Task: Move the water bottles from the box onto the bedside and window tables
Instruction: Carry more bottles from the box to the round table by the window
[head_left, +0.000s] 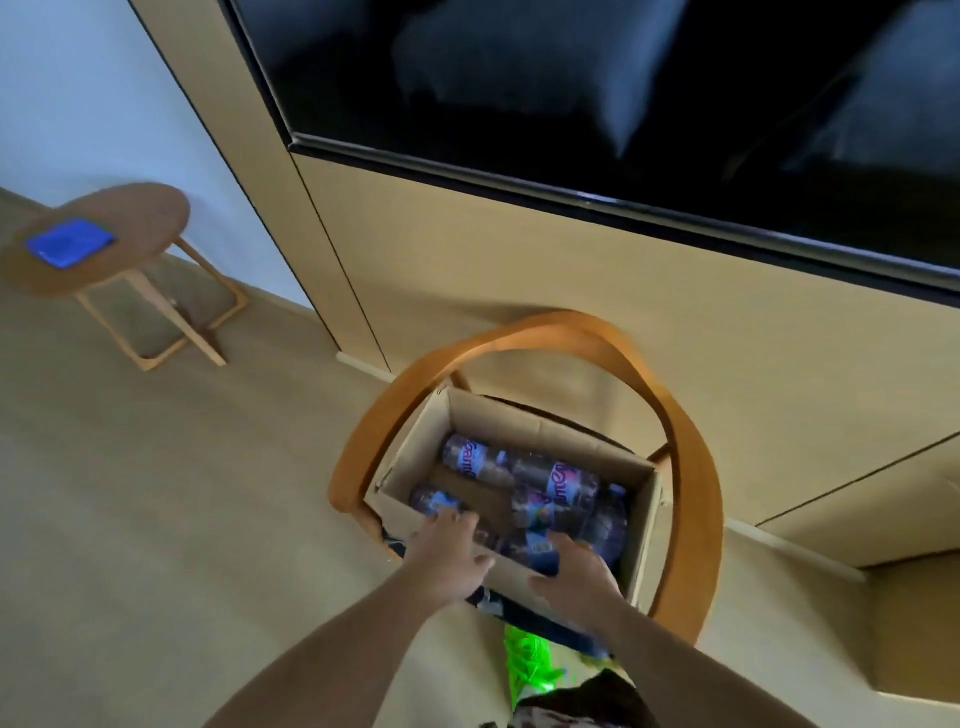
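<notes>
Inside the cardboard box, which sits on a chair, the water bottles lie flat, so the left hand and right hand reach in, fingers curling onto bottles nearest the box's front wall.

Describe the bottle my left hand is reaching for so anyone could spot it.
Find the open cardboard box resting on the curved wooden chair. Among the clear plastic water bottles with purple labels, it is the bottle lying in the near-left corner, alone under the left hand.
</notes>
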